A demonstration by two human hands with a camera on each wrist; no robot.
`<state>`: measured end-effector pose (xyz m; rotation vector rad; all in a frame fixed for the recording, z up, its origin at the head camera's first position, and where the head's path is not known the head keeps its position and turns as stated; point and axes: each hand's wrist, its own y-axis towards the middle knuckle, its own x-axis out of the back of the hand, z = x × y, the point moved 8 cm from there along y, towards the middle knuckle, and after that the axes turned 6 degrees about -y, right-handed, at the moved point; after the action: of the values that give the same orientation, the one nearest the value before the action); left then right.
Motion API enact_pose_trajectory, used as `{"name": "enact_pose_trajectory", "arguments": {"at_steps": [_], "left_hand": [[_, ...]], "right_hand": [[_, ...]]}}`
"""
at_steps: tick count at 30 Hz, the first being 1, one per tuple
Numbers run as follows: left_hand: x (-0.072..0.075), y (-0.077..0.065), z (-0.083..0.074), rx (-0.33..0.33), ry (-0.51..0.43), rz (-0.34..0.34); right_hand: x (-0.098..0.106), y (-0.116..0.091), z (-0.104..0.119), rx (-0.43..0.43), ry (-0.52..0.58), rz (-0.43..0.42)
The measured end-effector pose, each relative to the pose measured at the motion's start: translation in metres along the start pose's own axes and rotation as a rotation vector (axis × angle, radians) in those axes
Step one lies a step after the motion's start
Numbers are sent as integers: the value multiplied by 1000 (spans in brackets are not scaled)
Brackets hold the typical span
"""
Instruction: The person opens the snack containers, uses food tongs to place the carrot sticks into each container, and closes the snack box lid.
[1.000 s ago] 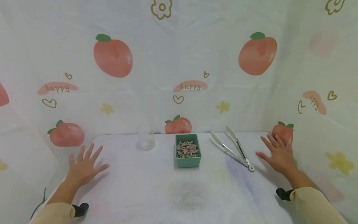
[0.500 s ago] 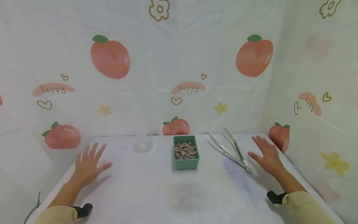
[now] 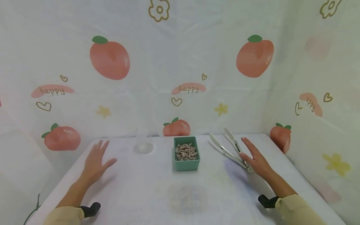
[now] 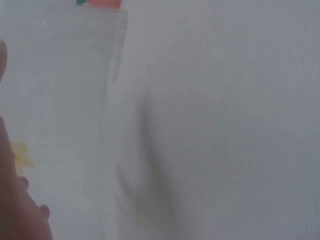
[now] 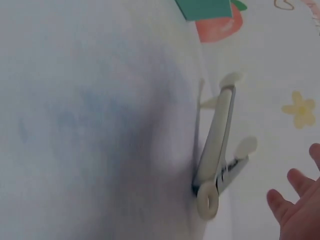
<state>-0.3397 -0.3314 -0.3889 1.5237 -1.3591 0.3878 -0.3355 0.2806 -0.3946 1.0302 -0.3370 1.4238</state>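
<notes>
My left hand hovers over the left part of the white table, fingers extended and thumb spread, holding nothing. Ahead and to its right stands a clear, cup-like container. Over on the right, my right hand is beside the tongs, its fingers straight and nothing in its grasp. The tongs, with pale tips and metal arms, lie spread apart; the right hand partly covers them in the head view. In the right wrist view the tongs appear apart from the fingers. A green box of small brownish-grey strips stands between the hands.
The white table has faint purple and yellowish stains. A white curtain printed with fruit stands along its back edge and at the sides. A dark cord hangs at the lower left.
Both hands have moved inward over the table, the right one leftward to beside the tongs. The head view has shifted slightly. The tongs, box and clear container stay put.
</notes>
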Motion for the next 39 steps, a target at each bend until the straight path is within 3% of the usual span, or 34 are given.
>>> {"name": "enact_pose_trajectory", "arguments": {"at_steps": [7, 12, 20, 32, 39], "left_hand": [[2, 6, -13, 60, -269, -17], [1, 11, -22, 68, -412, -35], [-2, 20, -33, 81, -502, -64], [-13, 40, -48, 107, -650, -134], [-13, 51, -68, 147, -739, -173]], "right_hand": [[-12, 6, 16, -10, 160, 4], [-19, 12, 23, -28, 256, -2], [-32, 23, 34, -51, 452, 32], [-53, 43, 51, -65, 532, 72], [-72, 50, 56, -116, 531, 82]]}}
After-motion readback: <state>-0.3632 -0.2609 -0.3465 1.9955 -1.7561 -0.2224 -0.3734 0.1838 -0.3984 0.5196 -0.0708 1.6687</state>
